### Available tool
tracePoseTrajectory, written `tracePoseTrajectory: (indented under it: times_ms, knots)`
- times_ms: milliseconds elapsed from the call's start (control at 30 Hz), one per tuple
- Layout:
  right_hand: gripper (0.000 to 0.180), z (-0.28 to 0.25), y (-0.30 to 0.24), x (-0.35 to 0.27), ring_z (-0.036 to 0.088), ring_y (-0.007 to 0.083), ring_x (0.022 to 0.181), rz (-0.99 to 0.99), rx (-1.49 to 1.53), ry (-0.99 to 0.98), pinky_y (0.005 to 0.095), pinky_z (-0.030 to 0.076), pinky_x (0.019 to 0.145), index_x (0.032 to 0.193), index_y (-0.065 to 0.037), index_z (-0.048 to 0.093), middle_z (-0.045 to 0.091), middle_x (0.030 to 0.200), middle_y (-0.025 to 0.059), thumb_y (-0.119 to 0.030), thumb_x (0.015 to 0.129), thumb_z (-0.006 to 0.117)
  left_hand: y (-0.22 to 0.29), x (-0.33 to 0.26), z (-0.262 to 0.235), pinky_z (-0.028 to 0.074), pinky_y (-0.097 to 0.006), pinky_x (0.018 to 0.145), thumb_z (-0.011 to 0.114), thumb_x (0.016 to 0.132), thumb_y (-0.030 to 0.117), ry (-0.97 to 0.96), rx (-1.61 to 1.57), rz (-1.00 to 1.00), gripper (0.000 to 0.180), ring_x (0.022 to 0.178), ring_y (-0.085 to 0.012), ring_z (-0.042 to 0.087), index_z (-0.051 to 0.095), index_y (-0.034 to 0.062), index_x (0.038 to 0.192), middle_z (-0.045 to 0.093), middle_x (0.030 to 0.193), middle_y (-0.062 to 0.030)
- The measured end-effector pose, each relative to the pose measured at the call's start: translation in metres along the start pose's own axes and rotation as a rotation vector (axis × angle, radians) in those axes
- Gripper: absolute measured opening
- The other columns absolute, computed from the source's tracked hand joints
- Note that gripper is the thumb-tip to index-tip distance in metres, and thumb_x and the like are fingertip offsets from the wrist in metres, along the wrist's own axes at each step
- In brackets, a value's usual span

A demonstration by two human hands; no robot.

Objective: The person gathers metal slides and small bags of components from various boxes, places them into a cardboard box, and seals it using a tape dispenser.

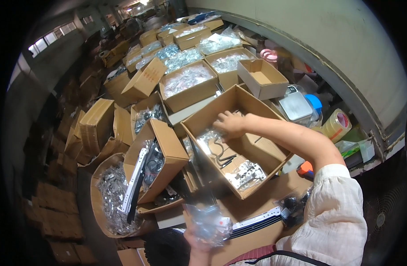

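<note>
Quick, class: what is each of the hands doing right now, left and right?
Left hand: closed, holding up a clear plastic bag of small parts.
Right hand: reaching into the open cardboard box, fingers on bagged metal parts; grip cannot be told.

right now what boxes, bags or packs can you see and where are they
Open brown carton: centre, right hand reaching in among clear bags of metal parts.
Clear plastic bag: bottom centre, held in the left hand, metal parts inside.
Small empty brown box: upper right of centre.
Tilted brown box: left of centre, holding a white rail.
Tape roll: right, yellowish with a red core.
</note>
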State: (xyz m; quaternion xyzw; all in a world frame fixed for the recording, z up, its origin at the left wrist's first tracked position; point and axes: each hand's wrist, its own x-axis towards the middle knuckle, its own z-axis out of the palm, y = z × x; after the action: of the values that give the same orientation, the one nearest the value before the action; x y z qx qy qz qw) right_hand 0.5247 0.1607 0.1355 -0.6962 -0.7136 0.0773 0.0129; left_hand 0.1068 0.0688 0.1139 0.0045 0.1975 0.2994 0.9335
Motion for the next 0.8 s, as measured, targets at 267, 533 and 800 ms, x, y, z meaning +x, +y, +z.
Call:
tracePoseTrajectory:
  times_ms: [267,533,800]
  knots:
    - [0.031,0.002,0.011,-0.007,0.062,0.0459,0.102,-0.051,0.216,0.244,0.0530,0.051,0.090,0.110,0.002,0.054,0.062,0.105,0.0270,-0.017,0.089,0.067,0.009,0.001,-0.032,0.058,-0.062,0.092,0.059,0.069,0.016,0.057,0.213,-0.012,0.069,0.110,-0.0469,0.065,0.054,-0.0070,0.134,0.063,0.125,-0.0278]
    - [0.043,-0.034,-0.014,0.003,0.070,0.0437,0.091,0.091,0.268,0.148,0.0514,0.055,0.081,0.115,0.001,0.058,0.071,0.092,0.0250,-0.017,0.080,0.075,-0.004,0.004,-0.012,0.057,-0.061,0.094,0.063,0.072,0.018,0.136,0.232,0.134,0.067,0.111,-0.0440,0.065,0.056,-0.0028,0.135,0.064,0.126,-0.0254]
    - [0.023,0.004,-0.003,-0.001,0.067,0.0414,0.097,0.055,0.309,0.257,0.0493,0.054,0.087,0.095,-0.003,0.071,0.068,0.099,0.0236,-0.020,0.080,0.074,-0.001,0.001,-0.007,0.057,-0.059,0.094,0.063,0.073,0.017,0.068,0.186,0.052,0.063,0.105,-0.0411,0.069,0.058,-0.0032,0.132,0.067,0.120,-0.0240]
